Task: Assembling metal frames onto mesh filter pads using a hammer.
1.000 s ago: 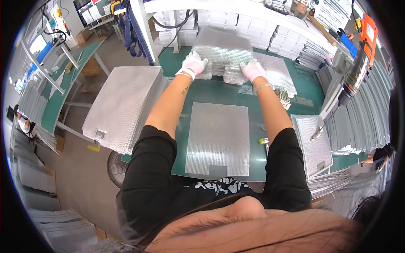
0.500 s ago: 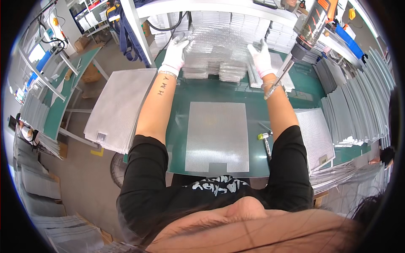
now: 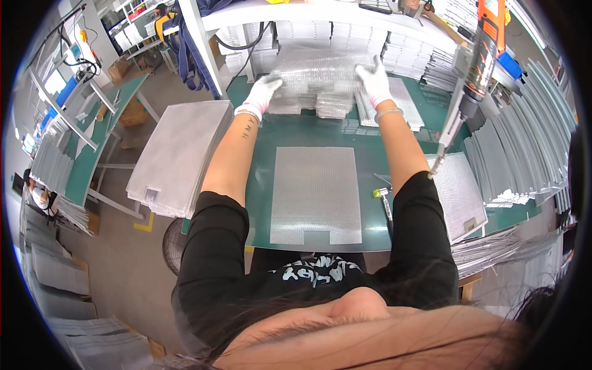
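At the far side of the green table (image 3: 296, 132), my left hand (image 3: 262, 94) and my right hand (image 3: 374, 84) wear white gloves with grey fingertips. Between them is a thin silvery mesh sheet (image 3: 317, 69), smeared by motion, held at its left and right edges. It hangs over a stack of mesh sheets (image 3: 336, 106). The right hand's thumb and fingers stand apart around the sheet's edge. Nearer me, a single mesh sheet (image 3: 316, 191) with a notch in its near edge lies flat on the table.
An orange power driver (image 3: 484, 58) hangs at the right, its long bit above my right forearm. Mesh stacks stand at the left (image 3: 179, 151) and right (image 3: 456, 191). A green-headed hand tool (image 3: 378, 193) lies beside the flat sheet. A white shelf (image 3: 320, 15) spans the back.
The held sheet has dropped and tilted flatter over the far stack. My hands have come slightly nearer and closer together. The hanging driver has swung toward the right and nearer in the picture.
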Available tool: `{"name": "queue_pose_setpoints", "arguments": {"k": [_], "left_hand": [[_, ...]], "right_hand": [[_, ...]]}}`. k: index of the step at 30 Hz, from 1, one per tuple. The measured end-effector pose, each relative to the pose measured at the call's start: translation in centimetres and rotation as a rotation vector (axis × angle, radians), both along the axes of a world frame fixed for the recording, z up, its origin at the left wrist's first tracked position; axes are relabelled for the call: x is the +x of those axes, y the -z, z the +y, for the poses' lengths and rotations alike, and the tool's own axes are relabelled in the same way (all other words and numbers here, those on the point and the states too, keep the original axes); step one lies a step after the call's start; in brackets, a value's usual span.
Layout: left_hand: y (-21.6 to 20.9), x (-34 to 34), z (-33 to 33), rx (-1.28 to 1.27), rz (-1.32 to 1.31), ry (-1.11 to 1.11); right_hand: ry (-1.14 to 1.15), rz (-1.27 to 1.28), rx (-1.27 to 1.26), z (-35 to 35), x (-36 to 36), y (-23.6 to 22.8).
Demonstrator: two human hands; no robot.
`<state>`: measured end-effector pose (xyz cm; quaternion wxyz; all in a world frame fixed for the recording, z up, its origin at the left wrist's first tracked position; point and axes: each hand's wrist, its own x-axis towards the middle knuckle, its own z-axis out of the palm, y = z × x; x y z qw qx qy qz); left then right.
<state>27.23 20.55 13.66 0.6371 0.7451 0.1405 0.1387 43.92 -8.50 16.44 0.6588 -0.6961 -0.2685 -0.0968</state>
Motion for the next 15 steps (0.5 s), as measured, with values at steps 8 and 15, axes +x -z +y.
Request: {"name": "queue_pose_setpoints", "arguments": {"k": [8, 15], "left_hand": [[-0.6, -0.7, 2.4, 0.193, -0.079, -0.097], [-0.9, -1.3, 2.0, -0.067, -0.031, -0.074]], "right_hand": [[-0.371, 0.096, 0.107, -0.1, -3.0, -3.0], [-0.332, 0.122, 0.221, 0.5, -1.8, -2.8]]}}
